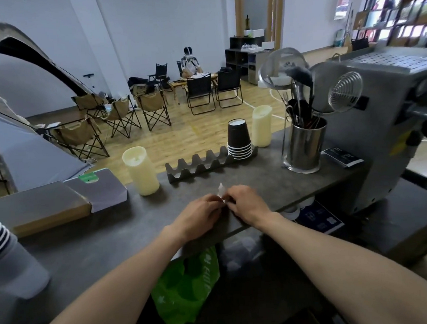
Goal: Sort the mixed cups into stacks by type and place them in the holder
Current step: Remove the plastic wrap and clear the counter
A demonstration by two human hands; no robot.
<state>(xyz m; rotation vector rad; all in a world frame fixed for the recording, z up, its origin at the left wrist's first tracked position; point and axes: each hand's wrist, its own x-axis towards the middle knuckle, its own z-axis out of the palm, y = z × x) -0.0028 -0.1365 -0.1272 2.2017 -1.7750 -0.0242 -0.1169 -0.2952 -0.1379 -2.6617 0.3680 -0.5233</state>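
Both hands — left hand (200,212), right hand (245,202) — pinch one small white scrap (221,189); no writing legible.

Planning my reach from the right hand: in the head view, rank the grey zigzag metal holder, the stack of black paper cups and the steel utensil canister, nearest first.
From the right hand:
1. Grey zigzag metal holder, straight ahead.
2. Stack of black paper cups, at the holder's right end.
3. Steel utensil canister, far right.
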